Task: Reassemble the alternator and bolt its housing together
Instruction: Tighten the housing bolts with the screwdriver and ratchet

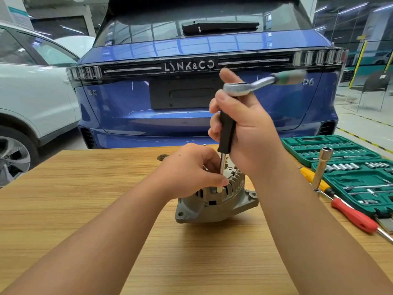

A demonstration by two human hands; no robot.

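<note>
Gripping the black handle of an upright driver extension (227, 133), the right hand (246, 133) has its fingers wrapped round the grip, with the thumb raised beside the chrome head of a ratchet (238, 88) seated on top of it; the ratchet's green-sleeved handle juts out to the right of the thumb and is blurred. Below those fingers the thin steel shaft runs straight down into the top of the alternator (217, 201), which sits on the wooden table (85, 199) directly beneath both hands. The left hand (191, 169) has its fingers curled in, pinching the lower end of the shaft just above the housing's finned edge; the fingertips touch the shaft, and whether they also touch the housing cannot be told. To the right of the right hand's fingers, well apart, an open green socket case (340, 158) lies on the table, with a long chrome socket (321, 169) standing tilted beside it and a red-handled screwdriver (353, 216) and a yellow-handled screwdriver (308, 174) lying next to it. Beyond the fingers stands a blue car (191, 50), with a white car (32, 92) to their left.
</note>
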